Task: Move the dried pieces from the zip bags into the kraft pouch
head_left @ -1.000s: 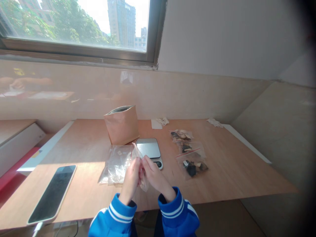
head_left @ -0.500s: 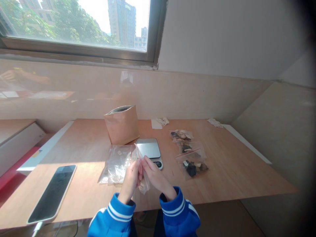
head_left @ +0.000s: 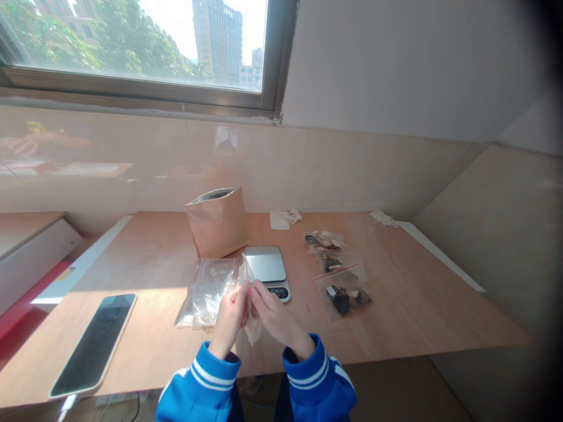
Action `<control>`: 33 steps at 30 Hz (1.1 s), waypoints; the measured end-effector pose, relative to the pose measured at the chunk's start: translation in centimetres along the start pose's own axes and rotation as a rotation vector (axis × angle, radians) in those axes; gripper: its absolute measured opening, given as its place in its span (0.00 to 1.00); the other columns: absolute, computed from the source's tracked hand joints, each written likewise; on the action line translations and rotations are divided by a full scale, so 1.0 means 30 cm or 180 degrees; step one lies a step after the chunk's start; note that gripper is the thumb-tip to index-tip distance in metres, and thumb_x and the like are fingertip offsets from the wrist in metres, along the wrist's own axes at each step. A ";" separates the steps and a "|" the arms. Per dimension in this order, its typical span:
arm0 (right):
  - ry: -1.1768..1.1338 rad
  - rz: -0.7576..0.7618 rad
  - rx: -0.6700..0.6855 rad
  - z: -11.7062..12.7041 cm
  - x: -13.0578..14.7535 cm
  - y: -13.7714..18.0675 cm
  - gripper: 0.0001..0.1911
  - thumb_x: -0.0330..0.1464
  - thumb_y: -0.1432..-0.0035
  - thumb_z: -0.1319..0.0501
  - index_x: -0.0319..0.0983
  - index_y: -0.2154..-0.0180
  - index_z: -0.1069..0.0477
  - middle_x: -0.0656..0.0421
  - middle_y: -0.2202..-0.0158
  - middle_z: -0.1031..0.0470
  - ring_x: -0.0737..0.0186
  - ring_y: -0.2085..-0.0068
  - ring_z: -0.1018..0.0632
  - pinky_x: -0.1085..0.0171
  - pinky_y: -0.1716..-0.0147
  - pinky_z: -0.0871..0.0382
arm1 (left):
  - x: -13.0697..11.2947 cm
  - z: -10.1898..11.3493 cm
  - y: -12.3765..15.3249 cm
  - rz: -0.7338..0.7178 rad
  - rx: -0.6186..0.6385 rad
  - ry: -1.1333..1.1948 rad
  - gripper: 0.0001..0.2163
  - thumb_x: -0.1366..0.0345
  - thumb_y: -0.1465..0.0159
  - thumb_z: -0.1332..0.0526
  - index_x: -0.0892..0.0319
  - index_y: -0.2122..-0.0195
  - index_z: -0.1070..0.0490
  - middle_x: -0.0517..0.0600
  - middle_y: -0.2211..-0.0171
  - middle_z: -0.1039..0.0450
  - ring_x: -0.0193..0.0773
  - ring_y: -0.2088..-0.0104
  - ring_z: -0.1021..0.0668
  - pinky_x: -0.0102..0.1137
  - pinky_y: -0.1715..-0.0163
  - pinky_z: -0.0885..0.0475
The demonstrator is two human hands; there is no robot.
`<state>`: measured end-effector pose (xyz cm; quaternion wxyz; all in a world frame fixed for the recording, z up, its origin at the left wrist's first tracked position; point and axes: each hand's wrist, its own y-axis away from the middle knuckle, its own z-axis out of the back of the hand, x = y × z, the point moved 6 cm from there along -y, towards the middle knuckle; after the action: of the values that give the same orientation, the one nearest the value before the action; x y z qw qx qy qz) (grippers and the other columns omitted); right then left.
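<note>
On my feed, left hand and right hand had dipped slightly, both pinching the bag, baring more scale, so bag handling wasn't done

No lettering is legible, even on the scale's panel

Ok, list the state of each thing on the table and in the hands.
Plastic bag: bunched, pinched between left hand and right hand
Brown pouch: upright, mouth open
Scale: flat, reading not legible
Clear bags: flat, overlapping
Three filled bags: lying down, overlapping; seals unclear
Phone: face up, screen dark, cable plugged in
Two whitish items at back: crumpled
</note>
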<state>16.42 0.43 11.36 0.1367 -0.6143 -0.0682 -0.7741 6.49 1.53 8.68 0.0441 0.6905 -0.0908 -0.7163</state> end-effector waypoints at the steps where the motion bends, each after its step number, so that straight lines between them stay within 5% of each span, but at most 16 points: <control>1: 0.0032 0.0006 -0.0002 -0.003 -0.001 0.000 0.12 0.38 0.33 0.54 0.43 0.69 0.42 0.64 0.76 0.34 0.65 0.73 0.30 0.66 0.72 0.40 | -0.003 0.003 0.001 -0.0018 0.0010 -0.0012 0.25 0.41 0.41 0.47 0.57 0.83 0.45 0.40 0.89 0.49 0.27 0.87 0.42 0.26 0.87 0.50; 6: 0.0030 0.0099 -0.0137 -0.004 0.013 -0.007 0.11 0.37 0.34 0.54 0.42 0.69 0.42 0.65 0.77 0.34 0.66 0.74 0.30 0.68 0.74 0.40 | -0.001 0.007 -0.004 -0.0085 0.0211 0.0057 0.22 0.42 0.41 0.46 0.58 0.77 0.39 0.40 0.88 0.48 0.27 0.87 0.42 0.25 0.86 0.49; 14: 0.0081 0.0149 -0.0797 0.041 -0.018 -0.024 0.11 0.33 0.43 0.46 0.41 0.77 0.43 0.67 0.81 0.43 0.70 0.78 0.39 0.69 0.78 0.47 | -0.033 0.007 0.007 -0.0485 0.0274 -0.0245 0.21 0.46 0.39 0.45 0.57 0.79 0.44 0.40 0.86 0.44 0.26 0.86 0.39 0.23 0.85 0.46; 21: -0.0075 0.0142 -0.2166 0.236 -0.055 0.019 0.15 0.38 0.41 0.47 0.41 0.77 0.46 0.68 0.80 0.49 0.69 0.77 0.43 0.69 0.77 0.49 | -0.072 0.140 0.034 -0.0661 -0.0563 -0.0213 0.22 0.47 0.40 0.44 0.58 0.81 0.46 0.39 0.88 0.47 0.26 0.85 0.41 0.23 0.83 0.46; 30: -0.1584 0.0642 -0.1853 0.158 0.039 0.032 0.15 0.39 0.36 0.51 0.42 0.75 0.48 0.69 0.82 0.47 0.70 0.81 0.43 0.69 0.80 0.47 | 0.030 0.084 0.002 -0.0139 -0.0573 0.0889 0.24 0.45 0.38 0.49 0.60 0.81 0.37 0.46 0.83 0.35 0.30 0.82 0.32 0.25 0.83 0.40; 33: -0.2054 0.0621 -0.1734 0.117 0.044 0.023 0.15 0.37 0.36 0.52 0.42 0.75 0.49 0.68 0.82 0.47 0.70 0.81 0.43 0.69 0.80 0.46 | 0.084 0.020 -0.019 0.0111 -0.0461 0.1479 0.18 0.47 0.41 0.41 0.59 0.68 0.27 0.51 0.71 0.24 0.36 0.71 0.24 0.27 0.75 0.31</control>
<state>19.61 0.56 13.43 0.0138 -0.8421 0.1577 -0.5156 5.84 1.66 6.11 0.1255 0.8301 -0.0386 -0.5420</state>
